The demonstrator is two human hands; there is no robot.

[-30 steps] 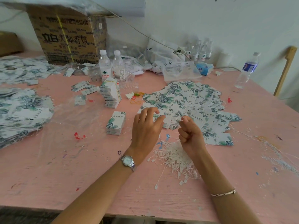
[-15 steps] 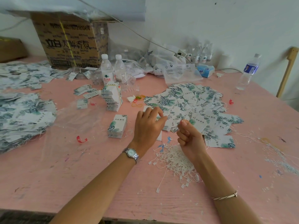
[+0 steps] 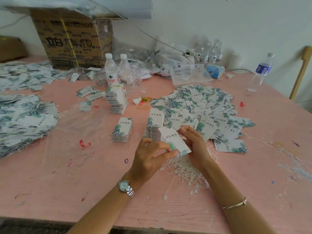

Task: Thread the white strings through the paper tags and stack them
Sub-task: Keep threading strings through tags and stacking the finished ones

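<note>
One white paper tag (image 3: 172,138) with a green leaf print is held above the pink table (image 3: 67,183) between both hands. My left hand (image 3: 150,157) pinches its near lower edge. My right hand (image 3: 194,142) pinches its far right edge with curled fingers. A tangle of white strings (image 3: 187,171) lies on the table under my right wrist. Just behind the held tag stands a pile of tags (image 3: 154,129). A wide spread of loose tags (image 3: 202,108) covers the table beyond. Whether a string runs through the held tag cannot be made out.
A small neat tag stack (image 3: 122,130) and a taller one (image 3: 117,100) stand to the left. Tags with strings are heaped at the far left (image 3: 25,119). Two water bottles (image 3: 111,70), a cardboard box (image 3: 72,43), plastic bags (image 3: 189,73) and another bottle (image 3: 260,71) line the back.
My left hand has lifted one tag off the pile and drawn it toward me. My right hand, a closed fist before, now pinches that tag's far edge.
</note>
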